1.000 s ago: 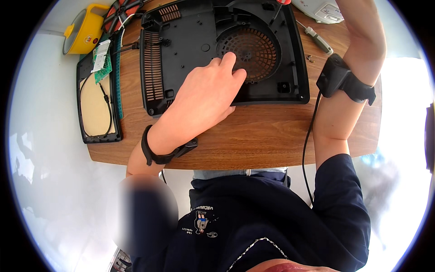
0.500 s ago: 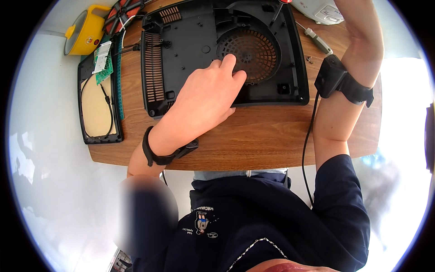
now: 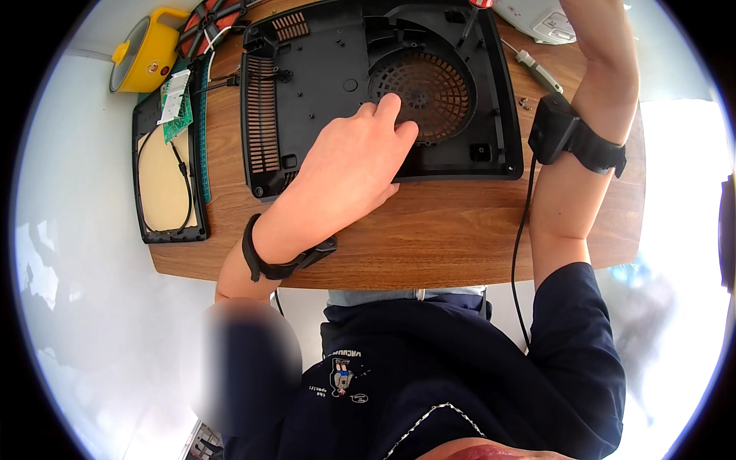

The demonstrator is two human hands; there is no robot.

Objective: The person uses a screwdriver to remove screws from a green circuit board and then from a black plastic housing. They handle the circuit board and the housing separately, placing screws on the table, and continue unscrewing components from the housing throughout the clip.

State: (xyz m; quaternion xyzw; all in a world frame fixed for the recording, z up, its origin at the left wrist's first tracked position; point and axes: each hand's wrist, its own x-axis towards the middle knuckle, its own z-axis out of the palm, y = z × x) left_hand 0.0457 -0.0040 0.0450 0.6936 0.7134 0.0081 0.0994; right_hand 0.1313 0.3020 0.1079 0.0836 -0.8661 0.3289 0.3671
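A large black plastic housing [image 3: 322,126] with a round fan grille [image 3: 445,96] and side vents lies on the wooden table. Over its near edge reaches my left hand [image 3: 356,153], back uppermost. Its fingers curl down inside the near rim with the thumb outside it, so it looks closed on the housing; the fingertips are hidden. My right hand [image 3: 598,31] extends past the far right corner, leaving the picture at the top. Its fingers are out of frame. A red-handled screwdriver [image 3: 481,3] has its shaft over the housing's far right part.
Right of the housing lie a grey-handled screwdriver [image 3: 540,74] and small screws [image 3: 524,103]. A black frame with a tan panel [image 3: 165,188] and a green circuit board [image 3: 177,115] lies left, near a yellow pot [image 3: 149,52]. A white appliance [image 3: 540,19] stands far right. A black cable [image 3: 521,230] hangs from my right wristband.
My right forearm has moved slightly to the left. My left hand and the housing stay nearly in place.
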